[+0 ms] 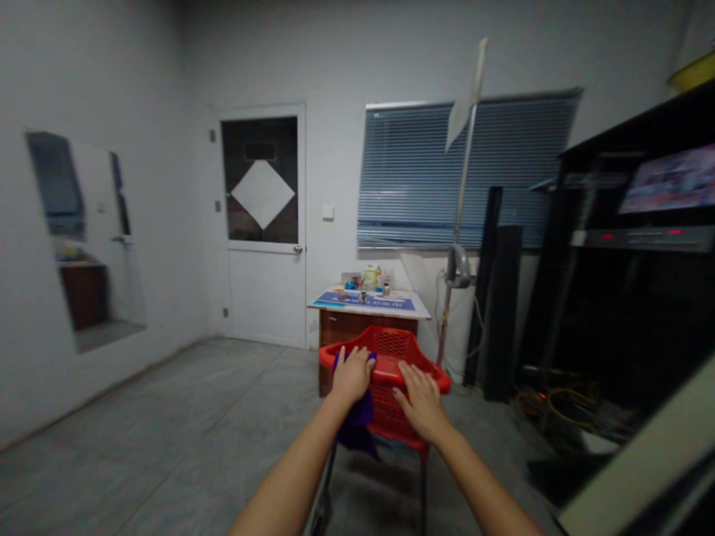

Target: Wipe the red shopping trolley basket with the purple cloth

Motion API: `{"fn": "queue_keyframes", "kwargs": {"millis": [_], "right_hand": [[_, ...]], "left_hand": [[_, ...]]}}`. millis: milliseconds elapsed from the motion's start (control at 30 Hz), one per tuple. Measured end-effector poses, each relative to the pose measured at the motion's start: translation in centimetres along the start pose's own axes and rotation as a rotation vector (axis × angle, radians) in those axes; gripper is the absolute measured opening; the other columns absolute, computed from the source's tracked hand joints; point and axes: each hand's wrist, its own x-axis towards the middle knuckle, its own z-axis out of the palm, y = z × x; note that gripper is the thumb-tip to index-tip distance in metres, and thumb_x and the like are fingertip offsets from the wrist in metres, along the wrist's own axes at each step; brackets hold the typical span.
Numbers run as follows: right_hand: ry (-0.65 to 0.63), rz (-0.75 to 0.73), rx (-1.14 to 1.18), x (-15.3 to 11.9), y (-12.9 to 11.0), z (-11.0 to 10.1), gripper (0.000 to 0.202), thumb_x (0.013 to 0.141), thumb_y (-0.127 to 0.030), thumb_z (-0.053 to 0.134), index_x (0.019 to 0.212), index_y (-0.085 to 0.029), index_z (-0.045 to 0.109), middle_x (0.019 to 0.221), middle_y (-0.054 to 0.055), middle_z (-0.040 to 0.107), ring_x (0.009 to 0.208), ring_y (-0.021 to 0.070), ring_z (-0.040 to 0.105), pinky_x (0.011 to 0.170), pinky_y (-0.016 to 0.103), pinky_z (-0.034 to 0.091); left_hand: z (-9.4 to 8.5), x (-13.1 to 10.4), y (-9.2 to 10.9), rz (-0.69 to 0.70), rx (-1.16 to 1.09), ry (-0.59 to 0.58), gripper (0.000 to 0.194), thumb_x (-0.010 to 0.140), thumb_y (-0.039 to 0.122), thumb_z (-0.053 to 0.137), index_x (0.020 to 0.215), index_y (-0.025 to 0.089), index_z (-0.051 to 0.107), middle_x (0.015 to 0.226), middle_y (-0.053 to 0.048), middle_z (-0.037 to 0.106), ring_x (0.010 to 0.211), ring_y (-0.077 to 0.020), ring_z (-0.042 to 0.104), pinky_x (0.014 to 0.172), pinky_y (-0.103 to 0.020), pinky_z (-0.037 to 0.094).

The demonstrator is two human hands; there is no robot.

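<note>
A red plastic shopping cart (384, 408) stands right in front of me, its handle bar towards me. My left hand (353, 376) is closed over the left part of the handle with a purple cloth (360, 426) under it; the cloth hangs down the near side of the basket. On the right part of the handle lies my right hand (421, 398), fingers over the bar and thumb on the near side. The undersides of both hands are hidden. The cart's thin dark legs show below the basket.
Beyond the cart is a brown desk (366, 325) with small bottles and items on top. A metal pole (463, 186) stands right of it. Cables (570, 406) lie near a dark rack (631, 313) at right. A white door (267, 294) and a wall mirror (89, 246) are left.
</note>
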Motion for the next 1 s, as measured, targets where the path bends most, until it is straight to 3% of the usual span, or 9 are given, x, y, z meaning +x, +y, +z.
{"fn": "queue_keyframes", "kwargs": {"millis": [233,333,467,567,700,833,1000], "right_hand": [[0.013,0.021,-0.029,0.1,-1.0,-0.2,0.057,0.095,-0.044,0.031,0.147,-0.021,0.031,0.151,0.004,0.035,0.140,0.0213,0.028,0.114,0.044,0.018],[0.001,-0.023,-0.030,0.0,0.4,-0.9,0.056,0.095,-0.043,0.030,0.147,-0.020,0.032,0.151,0.004,0.036,0.139,0.0197,0.028,0.114,0.040,0.021],[0.078,0.078,-0.051,-0.3,3.3,-1.1,0.056,0.095,-0.038,0.028,0.145,-0.015,0.036,0.149,0.007,0.039,0.138,0.0216,0.030,0.114,0.042,0.020],[0.097,0.072,-0.016,-0.5,3.7,-0.5,0.056,0.094,-0.039,0.029,0.144,-0.015,0.037,0.148,0.006,0.040,0.139,0.0225,0.028,0.114,0.042,0.023],[0.128,0.116,-0.016,-0.4,1.4,0.2,0.058,0.093,-0.041,0.032,0.144,-0.013,0.037,0.149,0.007,0.038,0.140,0.0260,0.025,0.114,0.045,0.022],[0.112,0.116,-0.020,-0.4,-1.4,0.2,0.060,0.092,-0.041,0.036,0.145,-0.013,0.036,0.150,0.008,0.037,0.138,0.0268,0.029,0.113,0.044,0.023],[0.014,-0.025,0.051,-0.5,-3.5,0.0,0.059,0.094,-0.042,0.034,0.147,-0.017,0.033,0.151,0.007,0.035,0.137,0.0232,0.033,0.112,0.041,0.026]], "left_hand": [[0.2,0.3,1.0,0.064,-0.007,-0.030,0.040,0.100,0.035,0.029,0.129,0.022,0.053,0.139,-0.005,0.054,0.135,-0.0212,0.039,0.118,-0.046,0.013],[0.1,0.6,-0.2,0.023,-0.007,-0.039,0.041,0.100,0.036,0.027,0.130,0.022,0.052,0.139,-0.005,0.055,0.134,-0.0215,0.041,0.117,-0.049,0.015],[0.0,0.9,-2.0,-0.038,-0.002,-0.031,0.042,0.101,0.037,0.027,0.130,0.021,0.052,0.139,-0.006,0.054,0.133,-0.0222,0.042,0.116,-0.051,0.017],[0.0,0.9,-2.5,-0.060,0.006,-0.018,0.042,0.100,0.036,0.028,0.129,0.020,0.053,0.139,-0.008,0.054,0.134,-0.0240,0.042,0.116,-0.051,0.017],[-0.1,0.5,-2.4,-0.058,0.015,-0.013,0.042,0.100,0.035,0.028,0.129,0.018,0.054,0.139,-0.010,0.053,0.135,-0.0265,0.040,0.115,-0.052,0.017],[-0.3,-0.3,-2.8,0.007,0.009,-0.021,0.041,0.100,0.035,0.030,0.131,0.021,0.052,0.140,-0.006,0.053,0.136,-0.0216,0.038,0.117,-0.048,0.016],[-1.1,-0.6,-5.0,-0.048,0.028,0.012,0.041,0.100,0.034,0.028,0.128,0.019,0.054,0.137,-0.009,0.056,0.134,-0.0249,0.042,0.115,-0.053,0.018]]}}
